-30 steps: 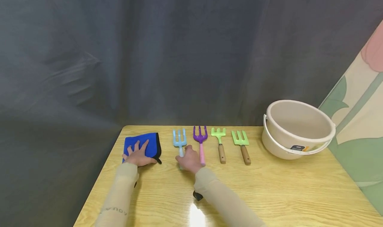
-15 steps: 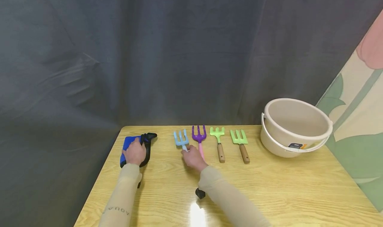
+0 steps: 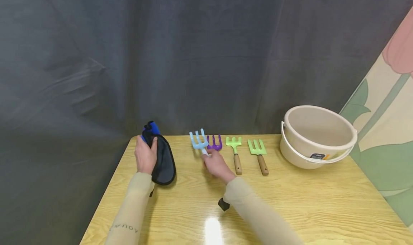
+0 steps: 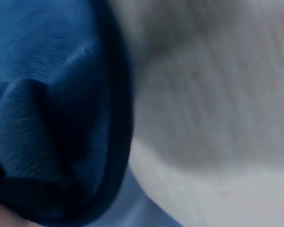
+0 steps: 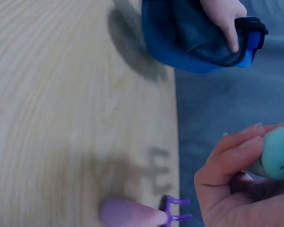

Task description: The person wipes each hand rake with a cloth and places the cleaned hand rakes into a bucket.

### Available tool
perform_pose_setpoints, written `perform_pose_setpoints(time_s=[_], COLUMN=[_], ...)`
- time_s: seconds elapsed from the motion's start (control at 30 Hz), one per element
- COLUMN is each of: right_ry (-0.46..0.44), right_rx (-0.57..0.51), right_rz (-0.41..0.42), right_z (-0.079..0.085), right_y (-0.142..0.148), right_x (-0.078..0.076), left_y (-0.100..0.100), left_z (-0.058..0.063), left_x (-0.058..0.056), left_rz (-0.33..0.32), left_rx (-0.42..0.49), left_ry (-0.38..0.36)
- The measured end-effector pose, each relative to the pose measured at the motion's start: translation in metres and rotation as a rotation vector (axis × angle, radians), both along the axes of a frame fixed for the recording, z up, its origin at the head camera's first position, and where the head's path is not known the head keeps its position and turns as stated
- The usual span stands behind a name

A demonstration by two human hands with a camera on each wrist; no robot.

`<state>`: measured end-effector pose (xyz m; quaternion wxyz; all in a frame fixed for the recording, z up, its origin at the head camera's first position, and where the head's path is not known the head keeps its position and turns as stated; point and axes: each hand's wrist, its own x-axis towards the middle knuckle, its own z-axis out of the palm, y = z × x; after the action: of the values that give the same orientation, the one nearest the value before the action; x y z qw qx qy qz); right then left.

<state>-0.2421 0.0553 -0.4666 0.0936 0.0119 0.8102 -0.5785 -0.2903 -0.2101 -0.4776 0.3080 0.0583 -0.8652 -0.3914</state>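
In the head view my left hand (image 3: 146,156) grips a soft blue and black fabric piece (image 3: 165,163) with black edging, raised over the table's far left, its black side showing. Blue fabric (image 4: 47,61) fills the left of the left wrist view. My right hand (image 3: 218,165) holds a light blue hand fork (image 3: 200,143) by its handle, tines up and tilted away. The handle's rounded teal end (image 5: 277,153) pokes out of my curled fingers in the right wrist view. Just behind that hand lies a purple hand fork (image 3: 214,144), its pink handle (image 5: 125,213) partly hidden in the head view.
Two green hand forks with wooden handles, a nearer one (image 3: 236,155) and a farther right one (image 3: 259,153), lie on the wooden table (image 3: 290,209). A beige bucket (image 3: 319,144) stands at the right rear. A dark curtain (image 3: 206,58) hangs behind.
My left hand has gone from lying spread on the fabric piece to gripping and lifting it, turning its black side out. My right hand has raised the light blue fork and shifted slightly right.
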Motion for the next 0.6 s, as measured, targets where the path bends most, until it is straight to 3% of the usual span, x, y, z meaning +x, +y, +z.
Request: perform_pose_setpoints(time_s=[0.23,0.47,0.6], right_ry=[0.051,0.077,0.069], right_rx=[-0.095,-0.106,-0.160], right_rz=[-0.037,-0.060,-0.051], right_z=[0.018,0.035,0.048], right_y=[0.018,0.040,0.051], right_x=[0.005,0.017,0.027], left_y=[0.020,0.046,0.060], left_z=[0.027,0.052,0.065], left_x=[0.002,0.016,0.022], left_rz=[-0.107,-0.232,-0.293], left_rx=[-0.048,-0.097,-0.082], left_ry=[0.177,0.258,0.382])
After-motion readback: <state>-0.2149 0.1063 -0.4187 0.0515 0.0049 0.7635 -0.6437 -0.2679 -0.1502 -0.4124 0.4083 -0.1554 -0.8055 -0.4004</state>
